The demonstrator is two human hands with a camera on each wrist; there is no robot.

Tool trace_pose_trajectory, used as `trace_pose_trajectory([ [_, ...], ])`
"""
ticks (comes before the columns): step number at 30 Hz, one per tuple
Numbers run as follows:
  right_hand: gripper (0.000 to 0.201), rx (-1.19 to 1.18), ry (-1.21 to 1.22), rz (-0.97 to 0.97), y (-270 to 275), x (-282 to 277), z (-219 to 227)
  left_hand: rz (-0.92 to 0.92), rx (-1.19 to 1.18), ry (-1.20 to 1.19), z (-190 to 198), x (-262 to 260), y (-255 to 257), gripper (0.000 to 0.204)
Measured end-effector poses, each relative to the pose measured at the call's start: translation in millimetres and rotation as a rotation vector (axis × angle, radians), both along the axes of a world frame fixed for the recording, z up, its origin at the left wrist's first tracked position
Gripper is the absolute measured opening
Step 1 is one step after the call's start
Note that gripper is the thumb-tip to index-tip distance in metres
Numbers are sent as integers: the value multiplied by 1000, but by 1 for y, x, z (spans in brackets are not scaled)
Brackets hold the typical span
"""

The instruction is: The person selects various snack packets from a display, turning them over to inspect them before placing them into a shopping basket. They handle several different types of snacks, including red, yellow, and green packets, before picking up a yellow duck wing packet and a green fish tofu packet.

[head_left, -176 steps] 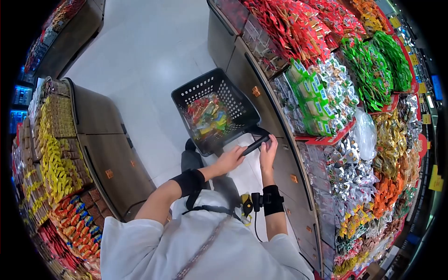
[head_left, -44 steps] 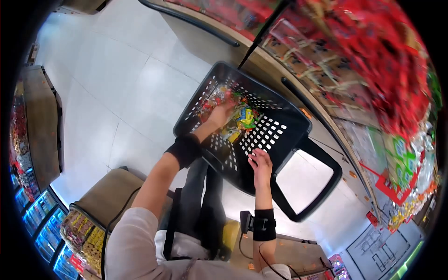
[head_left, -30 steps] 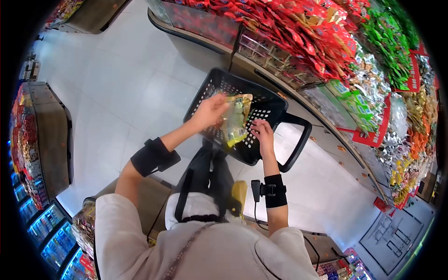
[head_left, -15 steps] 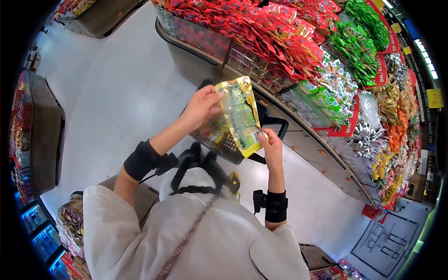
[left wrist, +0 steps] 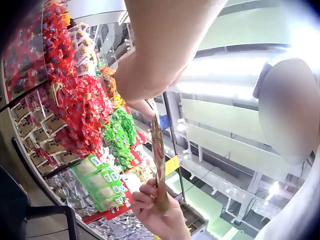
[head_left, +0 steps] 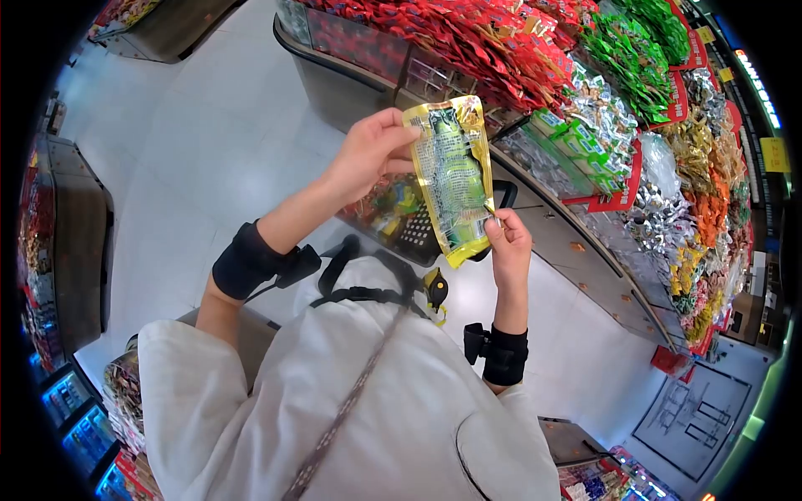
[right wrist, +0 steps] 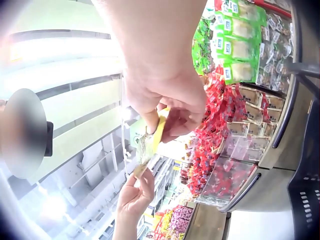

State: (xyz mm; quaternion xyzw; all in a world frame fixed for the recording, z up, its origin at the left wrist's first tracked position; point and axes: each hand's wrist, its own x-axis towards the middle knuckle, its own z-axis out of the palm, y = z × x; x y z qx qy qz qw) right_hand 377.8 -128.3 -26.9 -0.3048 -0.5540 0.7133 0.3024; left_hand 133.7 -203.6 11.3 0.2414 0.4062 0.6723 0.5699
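A yellow and green snack pouch (head_left: 452, 179) with small print on its face is held up in front of the body in the head view. My left hand (head_left: 373, 157) pinches its upper left edge between thumb and fingers. My right hand (head_left: 510, 245) grips the lower right edge. From the left wrist the pouch (left wrist: 158, 160) shows nearly edge-on between both hands. In the right wrist view its yellow edge (right wrist: 161, 129) sits between the right thumb and fingers. Below and partly hidden by the pouch is a black shopping basket (head_left: 420, 238) with several colourful packets inside.
On the right, sloping bins hold red packets (head_left: 468, 50), green packets (head_left: 632, 58) and clear-and-green packs (head_left: 576, 154). A brown counter (head_left: 576, 255) runs below them. At left stands another display counter (head_left: 77, 242), with pale floor (head_left: 209, 159) between. A yellow tape measure (head_left: 435, 288) hangs at the waist.
Earlier both hands held the basket's handle; later the left hand reached inside and brought out the pouch. The right hand then took its lower edge, and both hands raised it higher.
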Motion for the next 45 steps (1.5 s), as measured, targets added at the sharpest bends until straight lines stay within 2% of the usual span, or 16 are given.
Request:
trace_pose_trajectory([
  [6,13,77,45,-54,-7,-2,11,-21,33,41,4,-5,-2,8],
  [10,13,131,226,-36,-14,-5,18,-66,24,-2,-2,-7,0,8],
  [15,17,52,393,68,-10,0,9,-62,15,46,8,-5,-5,9],
  [18,16,98,278,-34,-8,-1,10,-53,47,97,15,-6,-8,9],
  [21,15,248,-189,-100,9,1,-1,-2,101,151,18,-6,-8,9],
  [24,19,980,-391,-403,3,-32,16,75,112,170,14,0,0,9],
  [25,27,1016,-334,-341,2,-35,17,96,110,154,10,2,3,9],
  [28,31,1162,-320,-182,-14,-57,34,140,91,112,11,9,9,9],
  [32,33,1112,-397,-320,-13,-66,19,144,80,119,13,12,10,10],
  [36,27,1272,-441,-365,-11,-65,21,148,111,146,15,15,11,12],
  [39,19,886,-357,-365,-4,-62,22,110,53,310,22,16,9,12],
  [42,14,331,-3,-324,9,-53,24,234,76,411,10,8,14,13],
  [45,14,50,114,-289,13,-46,28,194,36,429,-7,5,16,19],
])
